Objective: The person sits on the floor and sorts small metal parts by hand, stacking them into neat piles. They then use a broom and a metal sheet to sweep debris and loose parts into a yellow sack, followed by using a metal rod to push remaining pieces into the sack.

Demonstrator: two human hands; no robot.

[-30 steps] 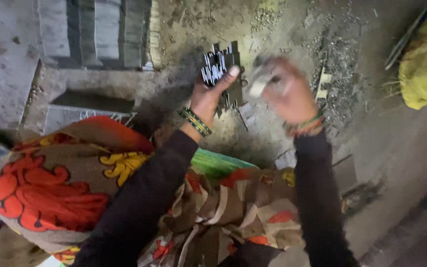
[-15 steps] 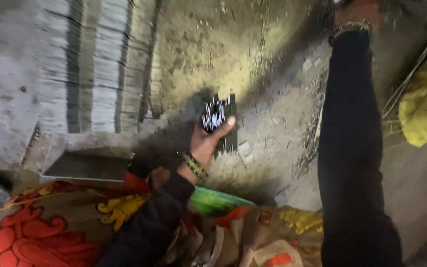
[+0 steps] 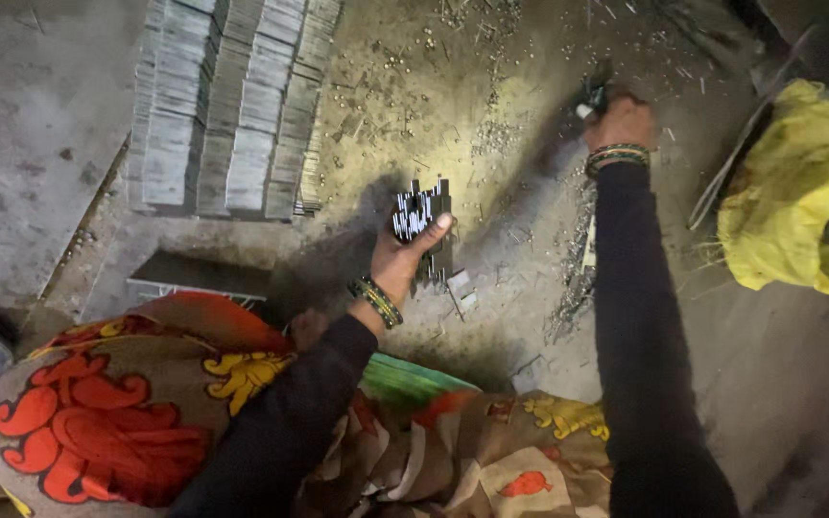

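My left hand (image 3: 400, 257) grips a bundle of thin dark metal strips (image 3: 420, 216), held upright just above the dusty floor. Bangles ring that wrist. My right hand (image 3: 618, 120) is stretched far forward on the floor, closed on a small pale piece (image 3: 585, 109) among scattered metal bits. Both arms wear black sleeves. My knees, under a patterned red and brown cloth (image 3: 98, 412), fill the lower part of the view.
Rows of stacked grey metal pieces (image 3: 227, 105) lie at the upper left. A yellow sack (image 3: 798, 211) sits at the right with a long flat strip (image 3: 741, 144) beside it. Metal scraps (image 3: 573, 278) litter the floor. A dark slot (image 3: 199, 273) lies below the stacks.
My right hand has left the bundle and reached far forward to the floor. My left hand has stayed put with the bundle. The view has tilted forward.
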